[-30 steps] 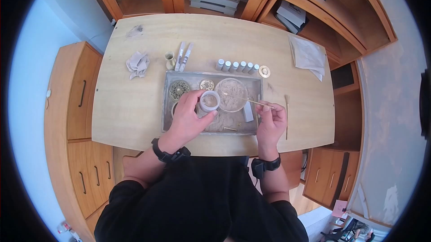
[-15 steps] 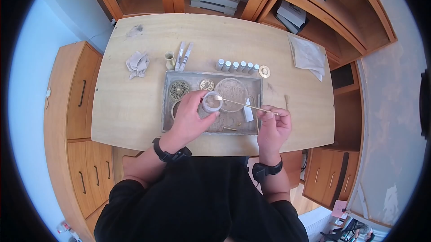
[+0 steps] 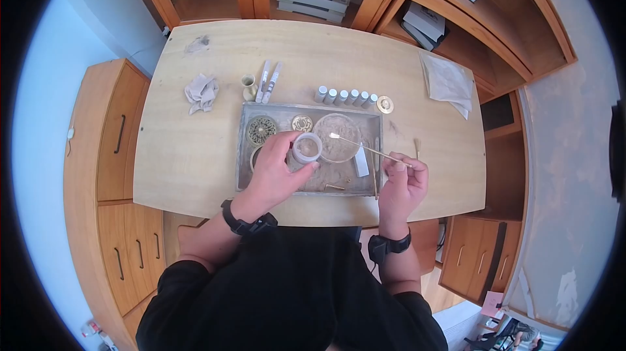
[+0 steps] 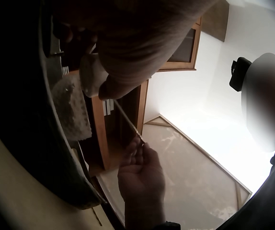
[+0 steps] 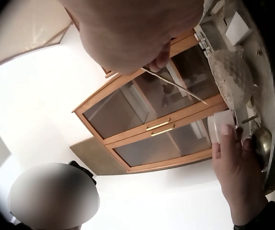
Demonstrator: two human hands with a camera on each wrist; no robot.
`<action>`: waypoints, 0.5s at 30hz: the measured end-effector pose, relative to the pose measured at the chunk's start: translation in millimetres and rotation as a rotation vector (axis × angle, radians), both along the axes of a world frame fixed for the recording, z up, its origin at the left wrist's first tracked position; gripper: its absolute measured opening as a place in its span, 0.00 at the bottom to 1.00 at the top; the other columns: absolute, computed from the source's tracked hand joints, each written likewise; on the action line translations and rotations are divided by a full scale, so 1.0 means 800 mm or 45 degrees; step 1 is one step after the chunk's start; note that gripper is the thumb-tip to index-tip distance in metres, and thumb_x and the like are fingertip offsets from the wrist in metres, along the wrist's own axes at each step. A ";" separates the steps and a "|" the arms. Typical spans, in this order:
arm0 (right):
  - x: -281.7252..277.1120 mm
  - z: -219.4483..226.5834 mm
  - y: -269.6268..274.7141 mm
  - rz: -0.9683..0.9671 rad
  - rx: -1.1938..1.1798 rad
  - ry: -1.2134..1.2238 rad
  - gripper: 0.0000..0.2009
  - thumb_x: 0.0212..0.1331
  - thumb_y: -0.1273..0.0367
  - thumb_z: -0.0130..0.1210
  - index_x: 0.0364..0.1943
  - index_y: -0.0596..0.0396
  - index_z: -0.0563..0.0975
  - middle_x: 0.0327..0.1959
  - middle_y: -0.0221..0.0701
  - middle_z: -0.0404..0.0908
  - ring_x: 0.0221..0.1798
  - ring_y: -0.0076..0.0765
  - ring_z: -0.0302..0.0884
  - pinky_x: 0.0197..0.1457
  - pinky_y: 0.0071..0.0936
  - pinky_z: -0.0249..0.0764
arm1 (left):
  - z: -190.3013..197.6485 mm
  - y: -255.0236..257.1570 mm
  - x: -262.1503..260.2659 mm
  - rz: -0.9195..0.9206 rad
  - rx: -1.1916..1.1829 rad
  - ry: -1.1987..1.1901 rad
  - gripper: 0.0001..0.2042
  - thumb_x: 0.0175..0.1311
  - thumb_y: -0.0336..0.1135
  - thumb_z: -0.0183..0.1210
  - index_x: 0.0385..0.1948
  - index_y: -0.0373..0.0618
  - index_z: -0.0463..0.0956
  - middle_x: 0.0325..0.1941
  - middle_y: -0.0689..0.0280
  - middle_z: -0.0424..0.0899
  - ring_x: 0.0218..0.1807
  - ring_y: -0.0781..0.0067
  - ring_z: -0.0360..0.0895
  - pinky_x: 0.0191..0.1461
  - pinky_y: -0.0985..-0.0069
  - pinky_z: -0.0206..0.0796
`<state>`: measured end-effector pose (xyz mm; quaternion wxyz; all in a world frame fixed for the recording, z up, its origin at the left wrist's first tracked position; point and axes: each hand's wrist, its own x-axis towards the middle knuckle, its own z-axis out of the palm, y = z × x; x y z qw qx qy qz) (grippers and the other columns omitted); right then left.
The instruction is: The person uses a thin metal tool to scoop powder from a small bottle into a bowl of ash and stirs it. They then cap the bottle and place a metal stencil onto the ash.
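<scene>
My left hand [image 3: 272, 172] grips a small translucent jar [image 3: 307, 155] of greyish powder, its open mouth facing up above the tray [image 3: 313, 192]. Between the thumb and fingers of my right hand [image 3: 404, 188] is a thin, long-handled brass spoon [image 3: 372, 147]. The pale spoon tip hangs over the textured glass bowl [image 3: 337, 160], which holds grey ash. In the right wrist view the spoon slants down toward the jar and bowl, clear of both. Ash also lies loose on the tray floor, near a small brass piece [image 3: 334, 187].
Inside the tray are a pierced brass lid [image 3: 261, 131], a small patterned brass disc [image 3: 302, 123] and a white block [image 3: 361, 160]. Behind it stand several silver-capped vials [image 3: 342, 97], two tubes [image 3: 268, 82] and a brass holder [image 3: 248, 87]. A crumpled cloth [image 3: 202, 93] lies left.
The spoon tip went from the bowl to the jar's mouth, then back right over the bowl. My right hand shifted slightly right; the left keeps holding the jar in nearly the same place.
</scene>
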<state>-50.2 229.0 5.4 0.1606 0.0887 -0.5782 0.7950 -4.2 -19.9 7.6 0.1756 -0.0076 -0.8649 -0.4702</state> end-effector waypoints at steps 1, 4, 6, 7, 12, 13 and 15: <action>-0.003 -0.001 0.003 -0.026 0.016 -0.058 0.05 0.73 0.77 0.57 0.47 0.60 0.74 0.46 0.43 0.87 0.43 0.32 0.86 0.53 0.31 0.83 | 0.000 -0.001 0.000 0.001 -0.006 -0.001 0.28 0.53 0.32 0.75 0.57 0.40 0.76 0.55 0.54 0.83 0.56 0.51 0.80 0.60 0.60 0.73; -0.007 -0.006 0.008 -0.076 0.044 -0.153 0.05 0.73 0.77 0.58 0.46 0.61 0.74 0.46 0.42 0.88 0.44 0.29 0.86 0.53 0.28 0.83 | 0.002 -0.001 0.000 0.000 -0.013 0.004 0.27 0.53 0.32 0.75 0.57 0.40 0.76 0.54 0.54 0.83 0.56 0.51 0.80 0.60 0.60 0.73; -0.008 -0.012 0.009 -0.087 0.066 -0.172 0.05 0.73 0.77 0.58 0.46 0.61 0.75 0.46 0.42 0.88 0.44 0.28 0.87 0.53 0.26 0.83 | 0.002 -0.002 0.001 0.004 -0.015 0.010 0.28 0.53 0.32 0.74 0.57 0.40 0.76 0.54 0.54 0.83 0.56 0.51 0.80 0.60 0.60 0.73; -0.008 -0.014 0.010 -0.086 0.081 -0.171 0.05 0.73 0.77 0.58 0.46 0.61 0.75 0.46 0.41 0.88 0.44 0.28 0.87 0.53 0.26 0.82 | 0.002 -0.002 0.001 0.005 -0.016 0.014 0.28 0.53 0.32 0.74 0.57 0.40 0.76 0.54 0.54 0.83 0.56 0.51 0.80 0.60 0.60 0.73; -0.008 -0.021 0.006 -0.024 0.059 -0.162 0.04 0.73 0.77 0.58 0.46 0.61 0.75 0.45 0.40 0.88 0.43 0.27 0.87 0.53 0.25 0.82 | 0.003 0.000 0.001 0.003 -0.024 0.006 0.28 0.53 0.32 0.74 0.57 0.40 0.76 0.54 0.54 0.83 0.56 0.51 0.80 0.60 0.60 0.73; -0.009 -0.023 0.005 -0.016 0.065 -0.162 0.04 0.73 0.77 0.57 0.46 0.60 0.75 0.45 0.40 0.88 0.43 0.27 0.87 0.53 0.25 0.82 | 0.003 -0.001 0.001 0.001 -0.027 0.002 0.28 0.53 0.32 0.74 0.57 0.40 0.76 0.54 0.54 0.83 0.56 0.51 0.80 0.60 0.60 0.73; -0.008 -0.021 0.002 -0.023 0.067 -0.174 0.04 0.73 0.77 0.57 0.46 0.60 0.75 0.45 0.40 0.89 0.43 0.27 0.87 0.52 0.25 0.83 | 0.004 -0.001 0.001 -0.003 -0.021 0.002 0.28 0.53 0.31 0.74 0.57 0.40 0.76 0.54 0.54 0.83 0.56 0.51 0.80 0.60 0.60 0.73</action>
